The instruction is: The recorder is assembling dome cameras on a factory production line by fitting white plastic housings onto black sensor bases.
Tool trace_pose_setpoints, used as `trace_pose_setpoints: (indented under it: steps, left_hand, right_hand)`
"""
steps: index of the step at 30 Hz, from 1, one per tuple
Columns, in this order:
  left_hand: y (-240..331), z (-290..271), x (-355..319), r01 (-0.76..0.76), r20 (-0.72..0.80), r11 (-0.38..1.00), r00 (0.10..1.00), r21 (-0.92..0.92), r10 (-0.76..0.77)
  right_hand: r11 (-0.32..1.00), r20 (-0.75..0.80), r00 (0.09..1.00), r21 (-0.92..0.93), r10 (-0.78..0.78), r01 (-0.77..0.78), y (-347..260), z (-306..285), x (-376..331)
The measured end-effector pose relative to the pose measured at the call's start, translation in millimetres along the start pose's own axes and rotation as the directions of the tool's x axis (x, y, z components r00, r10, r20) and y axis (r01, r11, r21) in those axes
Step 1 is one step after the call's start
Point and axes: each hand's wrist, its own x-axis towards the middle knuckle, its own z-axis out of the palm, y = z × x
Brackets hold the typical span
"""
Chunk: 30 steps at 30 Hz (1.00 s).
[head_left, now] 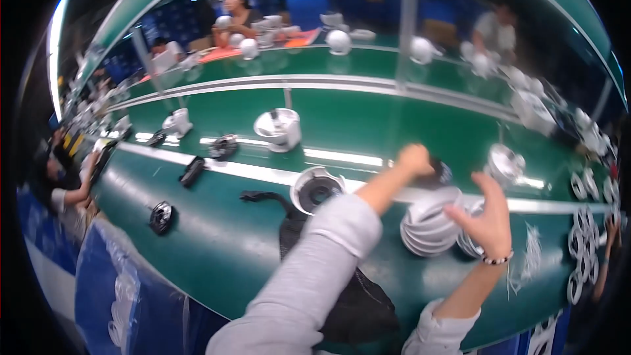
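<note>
Both hands work a ribbed white housing on the green bench.
Left hand (417,159) fisted (contents hidden) beyond the housing (430,223); right hand (490,213) open at its right edge — better steadied there.

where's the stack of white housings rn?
Head view, right of centre on the green belt: the white housing stack sits between the left hand and right hand.

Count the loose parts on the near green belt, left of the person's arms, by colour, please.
White round housings: 3: one upright, one smaller, one open with a dark middle.
Black parts: 5: a disc, a flat block, a round piece, a small piece, a cable.
Total: 8
</note>
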Motion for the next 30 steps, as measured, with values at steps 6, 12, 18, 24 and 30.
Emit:
trace_pose_setpoints:
  steps: [6,12,18,24,30]
  left_hand:
    - [8,-2,8,0.161,0.102,0.966,0.984,-0.201,-0.143]
    - [-37,-72,-37,0.187,-0.123,0.824,0.948,-0.536,-0.295]
    - [-71,-113,-97,0.035,-0.221,0.648,0.925,-0.761,-0.31]
    - [-113,-134,-179,-0.109,-0.293,0.428,0.872,-0.897,-0.393]
    - [-81,-103,-244,-0.349,-0.27,-0.104,0.854,-0.931,-0.446]
  right_hand:
    - [0.997,0.38,0.922,-0.03,0.077,-0.071,-1,21,14]
    - [0.985,0.413,0.907,0.174,-0.082,0.01,8,36,17]
    - [0.978,0.385,0.923,0.189,0.014,-0.093,54,13,4]
    - [0.989,0.439,0.888,-0.011,0.137,-0.148,9,-19,20]
    - [0.972,0.055,0.979,0.144,-0.198,0.188,-81,-18,-19]
